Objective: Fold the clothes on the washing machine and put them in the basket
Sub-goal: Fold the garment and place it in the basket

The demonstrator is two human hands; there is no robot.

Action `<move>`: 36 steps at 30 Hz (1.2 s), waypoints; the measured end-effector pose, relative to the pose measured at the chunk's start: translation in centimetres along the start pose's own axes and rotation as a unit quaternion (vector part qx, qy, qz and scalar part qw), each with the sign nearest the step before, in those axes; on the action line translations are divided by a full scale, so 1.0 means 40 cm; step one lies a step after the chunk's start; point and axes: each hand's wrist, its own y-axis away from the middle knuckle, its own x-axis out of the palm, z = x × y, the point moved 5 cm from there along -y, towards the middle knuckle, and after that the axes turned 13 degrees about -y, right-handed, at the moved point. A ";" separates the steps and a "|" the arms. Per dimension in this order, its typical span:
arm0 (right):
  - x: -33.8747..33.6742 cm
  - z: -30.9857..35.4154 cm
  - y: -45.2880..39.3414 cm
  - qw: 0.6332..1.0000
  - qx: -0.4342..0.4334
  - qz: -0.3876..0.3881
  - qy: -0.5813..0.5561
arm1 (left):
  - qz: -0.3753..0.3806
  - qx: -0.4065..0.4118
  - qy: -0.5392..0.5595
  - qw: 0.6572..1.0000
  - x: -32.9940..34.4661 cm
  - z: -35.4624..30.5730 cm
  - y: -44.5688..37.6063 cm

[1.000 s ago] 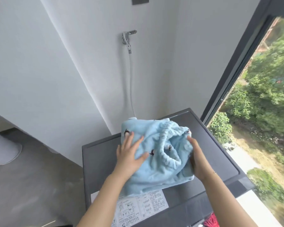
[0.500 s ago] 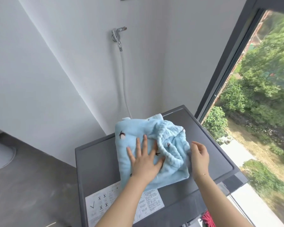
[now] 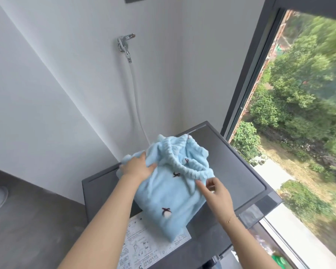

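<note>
White wall, window on the right, and a grey washer (image 3: 231,167) with the folded blue garment (image 3: 167,193) on top. Left hand (image 3: 138,167) grips its far-left edge; right hand (image 3: 215,193) hovers loosely by the waistband, holding nothing. Looks soft, light, floppy, so probably best scooped from underneath.

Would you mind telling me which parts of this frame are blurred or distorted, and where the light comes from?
Head view: daylight enters through the window on the right; the trees outside are smeared by motion blur; the wide lens bends the wall corner and the window frame; the garment, left hand and right hand on the washing machine stay fairly sharp.
</note>
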 end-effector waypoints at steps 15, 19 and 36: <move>0.044 0.159 -0.158 0.950 -0.101 0.281 0.093 | -0.097 0.304 0.034 0.947 -0.101 -0.063 0.167; 0.048 0.207 -0.167 0.952 -0.066 0.300 -0.022 | -0.029 0.300 -0.027 0.953 -0.086 -0.077 0.097; 0.140 0.169 -0.226 0.928 0.006 0.361 -0.095 | 0.050 0.166 0.405 0.898 -0.021 0.070 0.071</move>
